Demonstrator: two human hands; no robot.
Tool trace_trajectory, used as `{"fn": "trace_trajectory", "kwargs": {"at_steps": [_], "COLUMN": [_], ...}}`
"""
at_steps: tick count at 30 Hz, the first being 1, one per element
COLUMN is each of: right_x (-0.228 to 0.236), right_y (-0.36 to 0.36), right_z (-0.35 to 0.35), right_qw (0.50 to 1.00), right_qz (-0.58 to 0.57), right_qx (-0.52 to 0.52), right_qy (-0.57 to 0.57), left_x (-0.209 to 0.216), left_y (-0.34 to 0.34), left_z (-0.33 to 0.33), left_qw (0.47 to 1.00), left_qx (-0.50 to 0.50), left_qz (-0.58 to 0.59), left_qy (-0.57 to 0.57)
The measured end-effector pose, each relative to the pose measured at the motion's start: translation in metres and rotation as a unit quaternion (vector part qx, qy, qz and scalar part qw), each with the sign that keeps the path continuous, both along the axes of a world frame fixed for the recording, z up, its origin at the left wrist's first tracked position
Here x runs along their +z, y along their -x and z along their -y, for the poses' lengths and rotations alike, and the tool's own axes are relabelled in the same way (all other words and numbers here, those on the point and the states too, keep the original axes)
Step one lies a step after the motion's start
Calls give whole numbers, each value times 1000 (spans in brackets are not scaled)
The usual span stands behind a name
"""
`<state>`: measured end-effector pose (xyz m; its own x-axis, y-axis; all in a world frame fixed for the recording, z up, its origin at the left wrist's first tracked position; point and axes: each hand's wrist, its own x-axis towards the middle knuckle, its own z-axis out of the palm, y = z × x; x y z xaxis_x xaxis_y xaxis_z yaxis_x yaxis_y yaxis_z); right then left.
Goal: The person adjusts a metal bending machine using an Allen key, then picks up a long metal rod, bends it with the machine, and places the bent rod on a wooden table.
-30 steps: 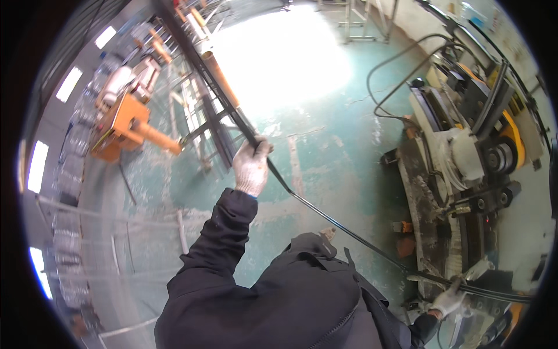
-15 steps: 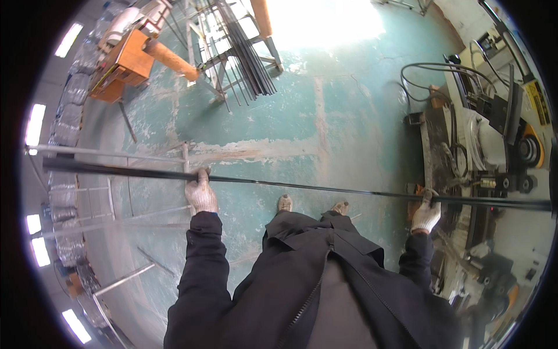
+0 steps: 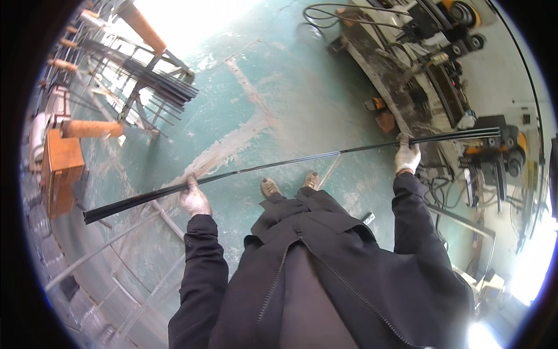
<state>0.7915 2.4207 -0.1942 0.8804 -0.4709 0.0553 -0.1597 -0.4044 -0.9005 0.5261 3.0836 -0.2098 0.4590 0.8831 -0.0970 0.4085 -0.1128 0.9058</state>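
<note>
A bundle of long, thin black bars [image 3: 279, 162] spans the view in front of me, its left end lower than its right. Gloved in white, my left hand [image 3: 194, 199] is closed round the bundle left of my feet. My right hand [image 3: 407, 156], gloved too, grips it toward the right end, beside the machine bench. The bars sag a little between the hands and their ends fan apart slightly at the right. How many bars there are I cannot tell.
At the right stands a machine bench [image 3: 372, 67] with cables [image 3: 325, 14] and black-and-orange units [image 3: 511, 152]. A rack of dark bars [image 3: 157, 81] is at the far left, near a wooden cabinet [image 3: 63, 168]. Metal frames [image 3: 110, 244] stand left of me.
My body has turned to the right, so the rack and machines have shifted left in view. The bundle now slants, right end higher; both hands still hold it.
</note>
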Motion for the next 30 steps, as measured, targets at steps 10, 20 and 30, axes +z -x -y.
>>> {"fn": "trace_trajectory", "kwargs": {"at_steps": [10,20,30], "right_x": [-52,-53,13], "right_y": [64,112,127], "right_z": [75,83,91], "right_qw": [990,992,990], "right_qz": [-93,-108,-67], "right_qx": [-64,-58,-69], "right_qy": [85,-16,99], "left_x": [-12,2,37], "left_y": [-46,-49,-42], "left_z": [32,46,37], "left_qw": [995,995,996], "left_qx": [-72,-53,-52], "left_qz": [64,67,69], "left_qy": [15,61,33]}}
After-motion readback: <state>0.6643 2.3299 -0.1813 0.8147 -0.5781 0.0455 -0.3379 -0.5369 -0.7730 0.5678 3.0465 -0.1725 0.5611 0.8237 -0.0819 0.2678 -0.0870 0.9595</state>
